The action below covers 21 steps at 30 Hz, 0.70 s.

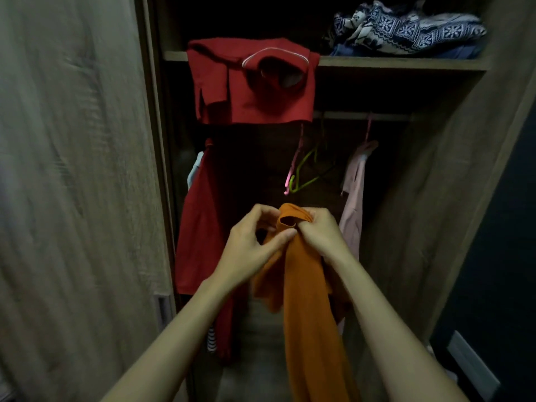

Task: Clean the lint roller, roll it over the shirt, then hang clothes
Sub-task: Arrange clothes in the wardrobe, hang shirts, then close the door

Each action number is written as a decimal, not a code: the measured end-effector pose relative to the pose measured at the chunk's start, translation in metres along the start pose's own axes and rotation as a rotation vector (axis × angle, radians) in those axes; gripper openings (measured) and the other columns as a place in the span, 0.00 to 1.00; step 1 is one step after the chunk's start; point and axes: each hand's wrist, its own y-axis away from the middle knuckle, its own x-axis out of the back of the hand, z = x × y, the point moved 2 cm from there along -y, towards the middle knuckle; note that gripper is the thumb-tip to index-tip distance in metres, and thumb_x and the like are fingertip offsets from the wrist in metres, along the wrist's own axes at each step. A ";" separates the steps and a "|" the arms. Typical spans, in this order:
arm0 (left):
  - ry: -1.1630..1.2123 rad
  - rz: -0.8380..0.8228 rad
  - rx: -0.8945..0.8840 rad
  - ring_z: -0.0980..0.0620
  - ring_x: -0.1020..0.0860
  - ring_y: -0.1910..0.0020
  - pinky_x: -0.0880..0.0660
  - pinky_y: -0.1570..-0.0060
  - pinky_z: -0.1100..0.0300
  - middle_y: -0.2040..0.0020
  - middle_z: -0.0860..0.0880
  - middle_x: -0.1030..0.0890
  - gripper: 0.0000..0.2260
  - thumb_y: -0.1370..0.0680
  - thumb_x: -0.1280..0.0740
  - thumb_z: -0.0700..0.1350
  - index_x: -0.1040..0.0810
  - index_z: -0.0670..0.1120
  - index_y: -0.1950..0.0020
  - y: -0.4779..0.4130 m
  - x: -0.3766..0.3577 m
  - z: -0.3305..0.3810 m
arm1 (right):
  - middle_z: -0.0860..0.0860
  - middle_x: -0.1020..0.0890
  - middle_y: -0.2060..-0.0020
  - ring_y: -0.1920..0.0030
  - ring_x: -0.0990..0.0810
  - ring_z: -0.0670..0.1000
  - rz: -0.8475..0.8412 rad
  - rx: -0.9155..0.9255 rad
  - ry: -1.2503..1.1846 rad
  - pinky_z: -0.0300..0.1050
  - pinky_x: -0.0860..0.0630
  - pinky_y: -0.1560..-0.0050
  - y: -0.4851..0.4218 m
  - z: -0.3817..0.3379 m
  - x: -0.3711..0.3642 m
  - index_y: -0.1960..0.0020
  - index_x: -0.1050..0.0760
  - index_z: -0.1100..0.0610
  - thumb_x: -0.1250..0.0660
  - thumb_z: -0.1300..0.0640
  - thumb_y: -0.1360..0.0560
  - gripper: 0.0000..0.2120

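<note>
- Head view: both forearms reach forward and up from the bottom edge toward the open wardrobe, and the hands meet in the middle.
- The left hand is turned palm inward, fingers curled and thumb pressed against the orange shirt, pinching the cloth just below its bunched top.
- The right hand is closed around the top of the same shirt from the other side, knuckles up, the fabric gathered in its grip.
- The shirt hangs down from the two hands in a long fold between the forearms, running off the bottom edge.
- Behind the hands, a rail carries a pink hanger and a green hanger, both bare, close together.
- A red garment hangs at the left of the rail and a pale pink garment at the right.
- A red shirt drapes over the shelf edge with what looks like a hanger in its neck; the dim light makes that hard to confirm.
- Patterned blue and white folded clothes lie on the shelf at the right.
</note>
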 end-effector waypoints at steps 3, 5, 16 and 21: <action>-0.026 0.028 -0.029 0.56 0.20 0.53 0.24 0.52 0.64 0.53 0.53 0.19 0.10 0.25 0.29 0.47 0.23 0.45 0.47 -0.002 -0.007 0.000 | 0.52 0.22 0.71 0.69 0.24 0.45 -0.015 0.006 0.028 0.38 0.28 0.65 0.002 0.003 0.006 0.56 0.20 0.64 0.38 0.57 0.23 0.13; -0.041 0.054 -0.027 0.57 0.19 0.55 0.23 0.53 0.64 0.55 0.53 0.18 0.04 0.24 0.30 0.41 0.21 0.44 0.50 -0.005 -0.009 -0.001 | 0.47 0.27 0.77 0.74 0.28 0.41 -0.020 0.009 0.028 0.34 0.31 0.69 0.002 0.008 0.011 0.57 0.22 0.67 0.38 0.55 0.22 0.15; 0.319 0.207 0.503 0.45 0.24 0.62 0.25 0.59 0.49 0.62 0.42 0.22 0.05 0.21 0.38 0.40 0.22 0.43 0.53 -0.042 -0.003 -0.018 | 0.44 0.18 0.61 0.60 0.19 0.39 -0.177 0.080 0.065 0.30 0.25 0.60 0.013 0.017 0.027 0.53 0.21 0.48 0.35 0.49 0.23 0.05; 0.522 0.296 0.639 0.51 0.26 0.63 0.27 0.59 0.56 0.62 0.47 0.25 0.08 0.20 0.41 0.40 0.25 0.46 0.56 -0.052 0.017 -0.026 | 0.45 0.19 0.62 0.60 0.20 0.42 -0.185 0.109 0.178 0.42 0.23 0.54 0.018 0.039 0.031 0.52 0.22 0.51 0.36 0.55 0.23 0.04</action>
